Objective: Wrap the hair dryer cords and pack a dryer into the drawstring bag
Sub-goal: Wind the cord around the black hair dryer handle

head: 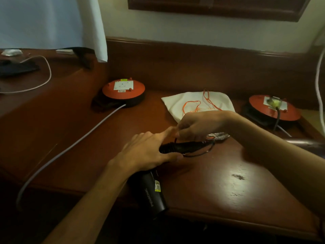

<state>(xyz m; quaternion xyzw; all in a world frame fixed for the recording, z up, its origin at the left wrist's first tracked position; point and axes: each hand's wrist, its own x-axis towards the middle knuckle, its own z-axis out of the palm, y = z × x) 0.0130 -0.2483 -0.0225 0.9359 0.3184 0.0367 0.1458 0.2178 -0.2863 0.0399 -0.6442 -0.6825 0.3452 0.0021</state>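
A black hair dryer (pixel 154 191) lies on the wooden desk (pixel 228 182), its barrel pointing toward me over the front edge. Its handle, wound with black cord (pixel 186 146), points right. My left hand (pixel 149 152) grips the dryer where barrel and handle meet, index finger stretched forward. My right hand (pixel 198 125) hovers over the handle and pinches something small and reddish above the wound cord. A loose loop of cord (pixel 200 153) hangs beside the handle. The white drawstring bag (pixel 177 103) with orange strings lies flat behind my hands.
Two round orange cable reels stand on the desk, one at back left (pixel 123 91) with a grey cable (pixel 70 147) running toward me, one at right (pixel 274 110). A crumpled silver wrapper (pixel 219 136) lies by my right wrist. A white cord (pixel 45 74) crosses the left side table.
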